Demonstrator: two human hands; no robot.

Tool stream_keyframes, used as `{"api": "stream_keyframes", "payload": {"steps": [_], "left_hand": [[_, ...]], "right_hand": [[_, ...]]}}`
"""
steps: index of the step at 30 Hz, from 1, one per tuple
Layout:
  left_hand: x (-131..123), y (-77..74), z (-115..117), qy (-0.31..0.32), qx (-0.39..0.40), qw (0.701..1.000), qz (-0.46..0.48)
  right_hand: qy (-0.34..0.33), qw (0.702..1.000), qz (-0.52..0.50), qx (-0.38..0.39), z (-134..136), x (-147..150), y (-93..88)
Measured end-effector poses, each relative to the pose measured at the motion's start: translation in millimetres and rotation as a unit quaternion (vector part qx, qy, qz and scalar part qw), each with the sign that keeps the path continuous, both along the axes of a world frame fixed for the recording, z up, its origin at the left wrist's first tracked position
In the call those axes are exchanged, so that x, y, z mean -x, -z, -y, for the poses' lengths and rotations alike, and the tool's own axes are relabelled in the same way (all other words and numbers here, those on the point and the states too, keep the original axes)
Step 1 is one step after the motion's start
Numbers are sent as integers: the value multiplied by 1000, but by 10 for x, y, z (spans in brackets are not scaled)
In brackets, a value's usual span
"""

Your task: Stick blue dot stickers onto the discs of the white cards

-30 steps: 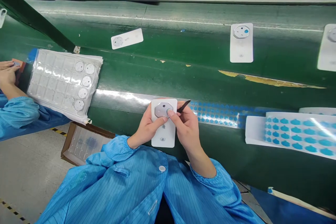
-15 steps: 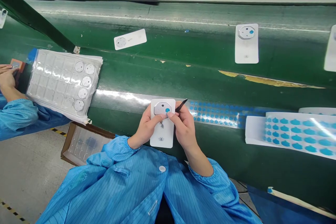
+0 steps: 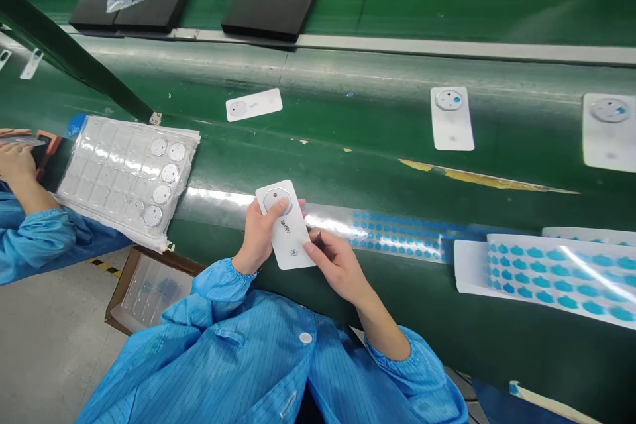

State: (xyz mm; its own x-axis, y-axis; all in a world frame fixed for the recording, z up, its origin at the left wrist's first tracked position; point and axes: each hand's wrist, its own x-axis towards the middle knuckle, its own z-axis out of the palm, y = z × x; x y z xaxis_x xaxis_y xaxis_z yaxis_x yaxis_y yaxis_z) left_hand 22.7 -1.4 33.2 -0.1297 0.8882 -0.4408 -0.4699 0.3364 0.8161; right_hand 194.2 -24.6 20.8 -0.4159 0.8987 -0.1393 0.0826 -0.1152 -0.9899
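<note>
A white rectangular panel (image 3: 293,242) with rounded corners, dark printed marks and a round inset at its upper end is tilted in front of me. My left hand (image 3: 261,232) grips its left side, the thumb pressed on the round inset and fingers behind. At the lower right edge, my right hand (image 3: 338,262) touches the panel with its thumb, fingers curled. A small dark piece of a slim pointed tool (image 3: 318,236) shows in that hand; most of it is hidden. Just to the right, a clear sheet of small blue dots (image 3: 392,235) lies on the green bench.
Blue sticker sheets (image 3: 561,278) lie to the right. More white panels (image 3: 452,126) lie on the green belt beyond. To the left are a clear tray (image 3: 114,172) with round white discs, a box (image 3: 119,305) below, and a co-worker's hand (image 3: 17,162). A green post (image 3: 84,53) slants overhead.
The panel has tilted and shifted left; my left thumb now covers where the blue dot showed. My right hand slid down to the lower edge, its dark tool now mostly hidden. The camera view shifted.
</note>
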Motion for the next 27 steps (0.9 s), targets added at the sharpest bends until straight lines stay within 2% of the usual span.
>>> {"api": "stream_keyframes", "payload": {"steps": [2, 4, 6, 7, 9, 11, 13, 16, 18, 20, 25, 27], "left_hand": [[14, 11, -96, -20, -4, 1000, 3], [52, 31, -251, -9, -18, 1000, 9], [150, 50, -503, 51, -65, 996, -17], [225, 55, -669, 94, -95, 989, -59], [418, 55, -1064, 176, -134, 949, -227], [636, 46, -1488, 204, -107, 861, -454], [848, 39, -1877, 172, -55, 804, -566], [1127, 44, -2319, 127, 18, 767, -629], [1290, 54, -2523, 127, 55, 754, -642], [1426, 69, -2672, 142, 74, 752, -640], [1581, 106, -2834, 151, 48, 770, -618], [1571, 102, -2808, 148, 3, 791, -593]], "right_hand": [[-12, 999, 29, -20, -54, 1, -15], [-9, 998, 44, -33, -189, -6, -20], [16, 998, 53, -42, -449, -47, -19], [35, 997, 57, -47, -630, -84, -23], [88, 992, 65, -57, -1074, -186, -46], [142, 985, 76, -65, -1562, -302, -91], [179, 977, 91, -67, -1996, -411, -141], [207, 965, 144, -69, -2380, -551, -179], [229, 952, 187, -77, -2416, -632, -166], [246, 941, 216, -92, -2298, -708, -136], [273, 916, 237, -172, -1639, -910, -60], [264, 933, 196, -149, -1348, -988, -16]]}}
